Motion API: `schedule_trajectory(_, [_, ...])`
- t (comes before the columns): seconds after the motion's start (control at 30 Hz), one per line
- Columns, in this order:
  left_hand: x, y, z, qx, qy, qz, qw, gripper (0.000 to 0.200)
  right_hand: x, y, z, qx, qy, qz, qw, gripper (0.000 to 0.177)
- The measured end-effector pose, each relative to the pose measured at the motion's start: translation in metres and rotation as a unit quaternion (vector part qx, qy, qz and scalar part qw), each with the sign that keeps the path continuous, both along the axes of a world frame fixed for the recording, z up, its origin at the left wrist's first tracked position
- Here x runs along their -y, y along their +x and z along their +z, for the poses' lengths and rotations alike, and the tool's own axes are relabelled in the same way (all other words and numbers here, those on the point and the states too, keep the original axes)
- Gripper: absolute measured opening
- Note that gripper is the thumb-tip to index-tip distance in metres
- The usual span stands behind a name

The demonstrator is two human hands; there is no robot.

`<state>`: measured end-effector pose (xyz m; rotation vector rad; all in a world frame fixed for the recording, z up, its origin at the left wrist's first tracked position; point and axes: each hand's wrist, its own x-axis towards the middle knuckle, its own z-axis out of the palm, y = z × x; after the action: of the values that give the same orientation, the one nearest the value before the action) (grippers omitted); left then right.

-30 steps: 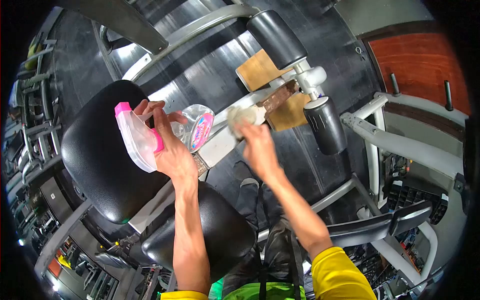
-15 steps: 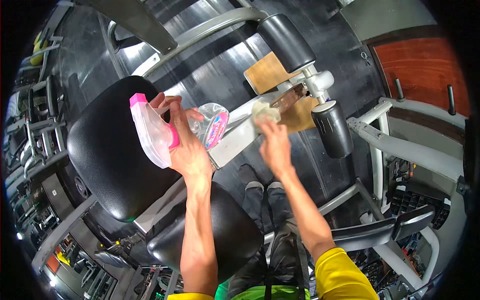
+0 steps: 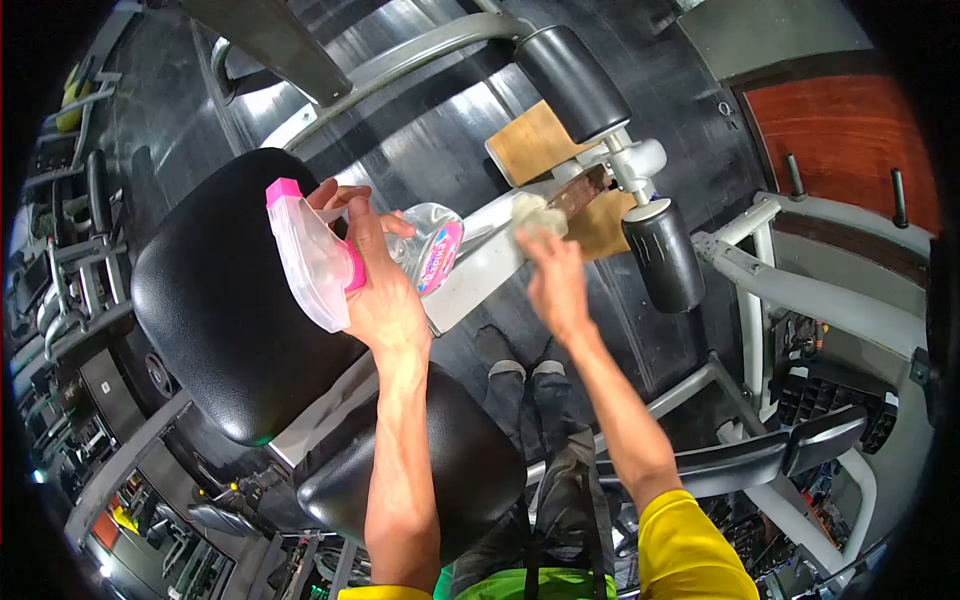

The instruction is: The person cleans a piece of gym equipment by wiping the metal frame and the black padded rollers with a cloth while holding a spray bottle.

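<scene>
My left hand (image 3: 385,290) is wrapped round a clear spray bottle (image 3: 428,245) with a pink and white spray head (image 3: 308,255) and a pink label; it hangs over the black padded backrest (image 3: 215,300). With its fingers closed on a pale cloth (image 3: 538,217), my right hand (image 3: 555,280) presses on the white metal beam (image 3: 480,280) of the exercise machine. The cloth lies beside a rusty brown stretch (image 3: 580,192) of that beam.
Two black foam rollers (image 3: 573,85) (image 3: 663,257) sit at the beam's far end, near a wooden footplate (image 3: 530,145). A black seat pad (image 3: 425,465) is below my left forearm. Grey machine frames (image 3: 830,290) stand at the right.
My right hand and the cloth have shifted slightly to the right along the beam. The bottle in my left hand has moved very slightly right.
</scene>
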<state>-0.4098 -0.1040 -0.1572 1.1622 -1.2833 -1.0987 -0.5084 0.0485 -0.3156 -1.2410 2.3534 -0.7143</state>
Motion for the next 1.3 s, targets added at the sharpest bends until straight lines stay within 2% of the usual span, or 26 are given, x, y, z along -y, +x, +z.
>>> schedule_trajectory(0.03, [-0.001, 0.0, 0.001, 0.015, 0.006, 0.003, 1.0, 0.028, 0.002, 0.021, 0.021, 0.043, -0.022, 0.022, 0.999, 0.063])
schedule_trajectory(0.1, [0.001, 0.002, -0.002, 0.014, 0.007, 0.005, 1.0, 0.028, -0.011, 0.07, 0.032, 0.078, -0.061, 0.152, 0.983, 0.064])
schedule_trajectory(0.17, [0.002, 0.003, -0.003, 0.016, 0.01, 0.008, 1.0, 0.027, -0.019, 0.083, 0.064, 0.128, -0.061, 0.231, 0.963, 0.065])
schedule_trajectory(0.23, [0.001, 0.002, -0.002, 0.006, 0.011, 0.013, 1.0, 0.027, -0.027, 0.058, 0.044, 0.012, -0.102, 0.29, 0.951, 0.071])
schedule_trajectory(0.3, [0.001, 0.0, -0.001, 0.004, 0.01, 0.011, 1.0, 0.027, -0.034, 0.03, 0.015, -0.022, -0.068, 0.263, 0.962, 0.07])
schedule_trajectory(0.37, [0.001, 0.002, -0.001, 0.005, 0.012, 0.013, 1.0, 0.027, -0.034, -0.002, 0.004, -0.016, 0.027, 0.137, 0.99, 0.067])
schedule_trajectory(0.43, [0.001, 0.001, -0.002, 0.002, -0.006, 0.006, 1.0, 0.027, -0.03, -0.02, -0.021, -0.033, 0.019, -0.019, 0.999, 0.064])
schedule_trajectory(0.47, [0.001, 0.001, 0.0, 0.004, -0.002, 0.003, 1.0, 0.029, -0.028, -0.02, -0.027, -0.003, 0.009, -0.054, 0.998, 0.062])
schedule_trajectory(0.57, [0.001, 0.002, -0.002, 0.005, 0.0, 0.001, 1.0, 0.029, -0.005, 0.018, 0.003, 0.026, -0.003, -0.002, 1.0, 0.065])
schedule_trajectory(0.63, [0.001, 0.003, -0.002, 0.015, 0.001, 0.003, 1.0, 0.029, -0.005, 0.042, 0.027, 0.053, -0.048, 0.106, 0.992, 0.069])
schedule_trajectory(0.7, [0.0, 0.002, -0.003, 0.027, 0.003, 0.005, 1.0, 0.029, -0.008, 0.037, 0.026, 0.069, -0.04, 0.137, 0.987, 0.074])
schedule_trajectory(0.77, [0.0, 0.001, -0.002, 0.018, 0.01, 0.005, 1.0, 0.029, -0.01, 0.002, 0.014, -0.02, -0.023, 0.207, 0.978, 0.077])
schedule_trajectory(0.83, [0.002, 0.001, -0.005, 0.02, 0.004, 0.002, 1.0, 0.029, -0.007, -0.021, -0.001, -0.067, 0.014, 0.13, 0.989, 0.075])
schedule_trajectory(0.9, [0.001, 0.003, -0.006, 0.022, 0.001, 0.002, 1.0, 0.029, -0.001, -0.036, -0.02, -0.041, 0.035, 0.026, 0.998, 0.07])
schedule_trajectory(0.97, [0.0, 0.001, -0.004, 0.033, 0.009, -0.014, 0.999, 0.03, 0.004, -0.021, -0.026, -0.034, 0.008, 0.011, 0.999, 0.065])
schedule_trajectory(1.03, [-0.001, 0.001, -0.005, 0.032, 0.011, -0.015, 0.999, 0.03, 0.009, 0.007, 0.006, -0.002, -0.028, 0.065, 0.997, 0.061])
schedule_trajectory(1.07, [-0.002, 0.002, -0.006, 0.034, 0.017, -0.019, 0.999, 0.03, 0.008, 0.022, 0.024, 0.05, -0.054, 0.106, 0.992, 0.066])
schedule_trajectory(1.17, [-0.004, 0.002, -0.006, 0.025, 0.022, -0.031, 0.999, 0.029, -0.005, 0.037, 0.041, 0.066, -0.057, 0.2, 0.976, 0.074])
schedule_trajectory(1.23, [-0.005, 0.003, -0.009, 0.018, 0.019, -0.034, 0.999, 0.028, -0.011, 0.005, 0.026, -0.007, -0.026, 0.262, 0.965, 0.08])
schedule_trajectory(1.3, [-0.004, 0.003, -0.009, 0.018, 0.022, -0.042, 0.999, 0.028, -0.013, -0.025, 0.003, -0.046, 0.005, 0.179, 0.983, 0.079])
